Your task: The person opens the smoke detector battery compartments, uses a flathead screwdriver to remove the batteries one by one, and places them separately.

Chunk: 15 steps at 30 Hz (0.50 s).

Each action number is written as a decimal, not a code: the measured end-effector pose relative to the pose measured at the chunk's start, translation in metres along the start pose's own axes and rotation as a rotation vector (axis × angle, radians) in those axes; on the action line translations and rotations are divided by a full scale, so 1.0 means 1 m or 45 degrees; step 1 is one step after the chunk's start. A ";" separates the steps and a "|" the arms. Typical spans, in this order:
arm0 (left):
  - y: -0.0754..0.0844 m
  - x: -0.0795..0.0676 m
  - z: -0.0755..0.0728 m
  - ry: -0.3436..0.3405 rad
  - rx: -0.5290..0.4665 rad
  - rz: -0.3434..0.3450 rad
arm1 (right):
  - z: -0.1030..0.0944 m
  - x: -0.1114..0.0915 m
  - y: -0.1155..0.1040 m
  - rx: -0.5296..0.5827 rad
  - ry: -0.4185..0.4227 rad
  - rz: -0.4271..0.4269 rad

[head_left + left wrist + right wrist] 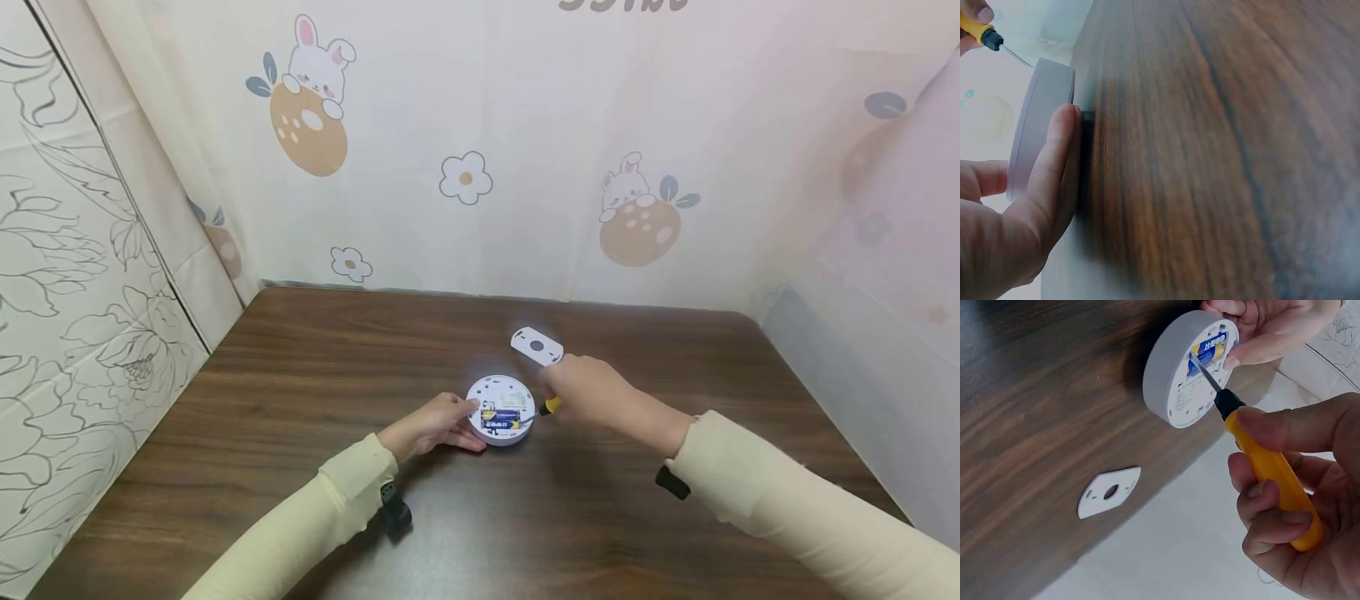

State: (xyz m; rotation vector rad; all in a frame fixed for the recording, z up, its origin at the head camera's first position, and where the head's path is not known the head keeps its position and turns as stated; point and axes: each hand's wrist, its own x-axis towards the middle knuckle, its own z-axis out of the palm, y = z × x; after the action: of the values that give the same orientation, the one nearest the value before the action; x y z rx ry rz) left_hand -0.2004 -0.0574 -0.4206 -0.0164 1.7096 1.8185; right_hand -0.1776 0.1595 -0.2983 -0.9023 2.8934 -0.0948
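A round white battery device (498,387) lies with its back facing up, two blue-and-yellow batteries (501,419) side by side in its recess. My left hand (435,427) grips it at the left edge, thumb on the upper face and fingers along the side and underneath. In my right hand (600,392) is a screwdriver (1266,459) with a yellow handle and black collar, held between thumb and curled fingers. Its thin metal shaft (1209,376) slants down to the device, the tip right at the end of the batteries.
A flat white plate (1094,499) with a round dark centre lies on the wooden table (337,350), behind the device. Patterned curtains (465,100) hang along the table's back and sides. A black wrist camera (395,512) hangs below the left sleeve.
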 end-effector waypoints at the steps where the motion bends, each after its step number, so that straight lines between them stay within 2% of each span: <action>1: 0.000 0.000 0.001 0.001 -0.003 -0.001 | 0.000 0.000 0.000 0.012 0.002 0.014; 6: 0.001 0.000 0.003 0.016 -0.019 -0.008 | 0.004 -0.003 0.009 0.119 0.001 0.106; 15: -0.003 0.003 0.002 0.037 -0.045 0.004 | 0.022 -0.014 0.030 0.392 0.063 0.115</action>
State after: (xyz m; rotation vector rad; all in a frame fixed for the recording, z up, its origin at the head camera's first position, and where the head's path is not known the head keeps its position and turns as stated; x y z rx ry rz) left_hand -0.2008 -0.0543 -0.4240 -0.0549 1.6981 1.8595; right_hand -0.1805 0.1919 -0.3212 -0.7222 2.8466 -0.5449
